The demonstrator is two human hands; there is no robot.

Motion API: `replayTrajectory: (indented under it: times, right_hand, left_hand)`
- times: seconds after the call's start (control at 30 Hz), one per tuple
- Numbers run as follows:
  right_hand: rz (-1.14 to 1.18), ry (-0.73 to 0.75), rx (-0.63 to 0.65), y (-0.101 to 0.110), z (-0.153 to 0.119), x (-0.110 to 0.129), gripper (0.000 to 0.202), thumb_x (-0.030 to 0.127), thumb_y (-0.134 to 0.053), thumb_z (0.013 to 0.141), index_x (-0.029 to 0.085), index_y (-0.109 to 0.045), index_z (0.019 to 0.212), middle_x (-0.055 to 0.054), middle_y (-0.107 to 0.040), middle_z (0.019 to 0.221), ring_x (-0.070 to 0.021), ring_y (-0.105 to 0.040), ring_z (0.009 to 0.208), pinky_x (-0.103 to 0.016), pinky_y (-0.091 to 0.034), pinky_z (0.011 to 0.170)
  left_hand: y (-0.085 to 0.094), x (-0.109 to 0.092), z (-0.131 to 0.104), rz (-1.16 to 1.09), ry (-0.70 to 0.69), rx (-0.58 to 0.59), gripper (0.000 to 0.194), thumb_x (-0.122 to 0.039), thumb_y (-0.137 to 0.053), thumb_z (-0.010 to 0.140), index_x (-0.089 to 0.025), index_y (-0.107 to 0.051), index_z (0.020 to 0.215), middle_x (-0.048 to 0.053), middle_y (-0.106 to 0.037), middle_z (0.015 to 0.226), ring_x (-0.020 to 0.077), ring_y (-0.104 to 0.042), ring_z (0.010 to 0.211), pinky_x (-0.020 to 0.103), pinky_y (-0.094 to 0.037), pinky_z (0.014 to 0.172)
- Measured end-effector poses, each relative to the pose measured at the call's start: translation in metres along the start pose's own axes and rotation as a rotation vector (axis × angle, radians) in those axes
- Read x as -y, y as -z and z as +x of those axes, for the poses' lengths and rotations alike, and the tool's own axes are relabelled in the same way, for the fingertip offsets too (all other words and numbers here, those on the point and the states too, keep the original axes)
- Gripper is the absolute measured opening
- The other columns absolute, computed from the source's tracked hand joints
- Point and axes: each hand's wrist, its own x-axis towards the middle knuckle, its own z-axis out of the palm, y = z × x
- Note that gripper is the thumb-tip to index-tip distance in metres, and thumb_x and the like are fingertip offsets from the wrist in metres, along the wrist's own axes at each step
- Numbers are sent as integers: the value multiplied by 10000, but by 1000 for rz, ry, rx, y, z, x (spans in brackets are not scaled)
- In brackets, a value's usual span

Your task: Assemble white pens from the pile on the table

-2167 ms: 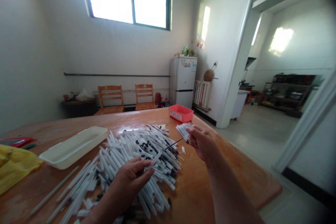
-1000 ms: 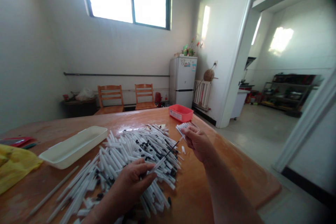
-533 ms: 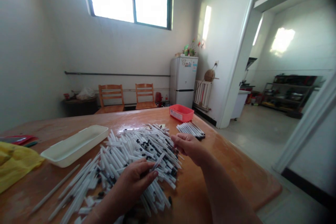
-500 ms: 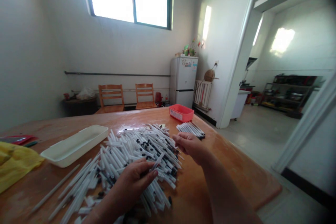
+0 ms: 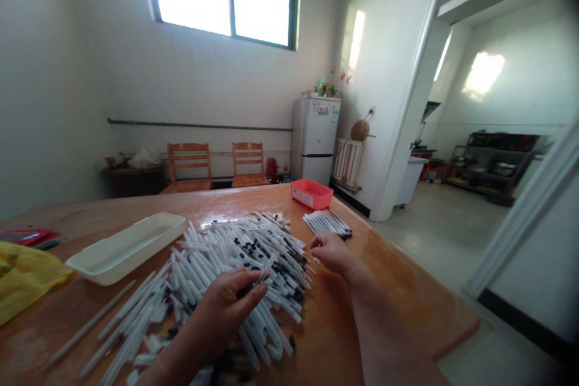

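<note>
My left hand is closed around a translucent white pen part, pinched between thumb and fingers above the pile. Under and around it spreads a heap of loose white pen parts, with small black plugs scattered on top. To the right of the heap, my right hand is closed with its fingertips pressed together. A small pale bit shows at those fingertips, too small to name. Just beyond that hand lies a row of white pens with black ends.
A red plastic basket stands at the table's far right edge. On the left are a long cream tray and a yellow bag. Two wooden chairs and a fridge stand behind the wooden table.
My right hand has shifted slightly right and toward me, away from the heap's edge. The left hand has moved slightly left and still holds the pen part.
</note>
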Motion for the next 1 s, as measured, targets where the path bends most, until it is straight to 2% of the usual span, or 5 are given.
replayTrajectory:
  times: [0.2, 0.3, 0.4, 0.6, 1.0]
  right_hand:
    - [-91, 7, 84, -10, 3, 4, 191, 176, -644, 683, 209, -764, 829, -20, -737, 820, -165, -628, 758, -230, -400, 645]
    - [-129, 6, 100, -14, 2, 5, 186, 210, -653, 690, 222, -774, 831, -18, -733, 790, -169, -627, 745, -230, -382, 614]
    - [-157, 1, 116, -16, -1, 5, 213, 178, -640, 674, 232, -777, 828, -16, -723, 747, -164, -619, 699, -233, -349, 572]
    - [-190, -9, 129, -17, 0, 5, 254, 134, -634, 638, 239, -775, 821, -17, -724, 748, -162, -609, 669, -238, -326, 551]
    - [-175, 19, 118, -22, 3, 2, 171, 179, -662, 676, 206, -752, 818, -8, -709, 738, -142, -565, 652, -225, -311, 549]
  left_hand:
    - [1, -2, -1, -18, -18, -32, 334, -463, -533, 913, -204, -737, 974, 46, -656, 865, 190, -606, 817, 291, -449, 754]
    - [1, -3, -1, -26, -20, -41, 319, -449, -546, 905, -207, -746, 957, 43, -662, 851, 188, -607, 807, 286, -450, 746]
    - [1, -3, -1, -32, -21, -43, 322, -452, -547, 903, -204, -749, 938, 42, -662, 845, 186, -609, 796, 285, -449, 738]
    - [1, -2, -1, -22, -21, -29, 328, -454, -531, 913, -206, -744, 937, 45, -663, 860, 186, -604, 804, 286, -447, 743]
    - [1, -2, -1, -13, -16, -17, 337, -463, -519, 920, -196, -725, 918, 41, -647, 861, 183, -601, 810, 287, -439, 744]
